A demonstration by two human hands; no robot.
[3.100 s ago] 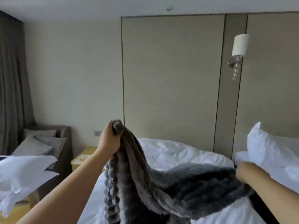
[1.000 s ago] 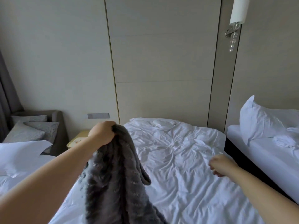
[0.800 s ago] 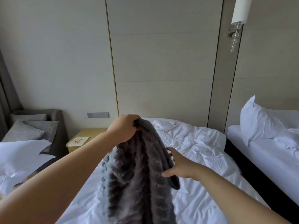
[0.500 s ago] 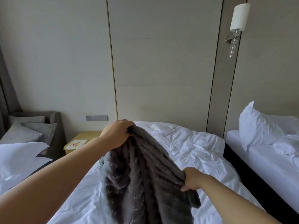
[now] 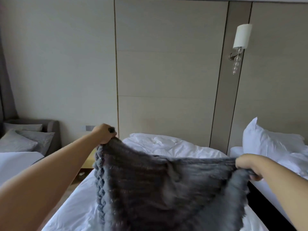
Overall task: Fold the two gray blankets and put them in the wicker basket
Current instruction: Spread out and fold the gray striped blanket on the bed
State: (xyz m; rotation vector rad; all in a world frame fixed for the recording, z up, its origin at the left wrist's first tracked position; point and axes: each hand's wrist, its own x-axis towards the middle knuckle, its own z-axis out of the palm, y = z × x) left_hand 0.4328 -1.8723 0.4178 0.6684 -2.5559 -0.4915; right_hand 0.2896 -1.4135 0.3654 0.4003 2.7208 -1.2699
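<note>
here, in the head view, one fluffy gray blanket (image 5: 166, 189) hangs spread in the air between the two hands, above the white bed (image 5: 166, 145). the left hand (image 5: 104, 133) grips its upper left corner in a closed fist and is held higher. the right hand (image 5: 248, 165) grips the upper right corner, fingers curled around the edge. one wall lamp (image 5: 241, 37) is at right. one white pillow (image 5: 266, 144) lies on the neighbour bed, and two gray cushions (image 5: 18, 142) lie on the sofa (image 5: 53, 129) at left.
</note>
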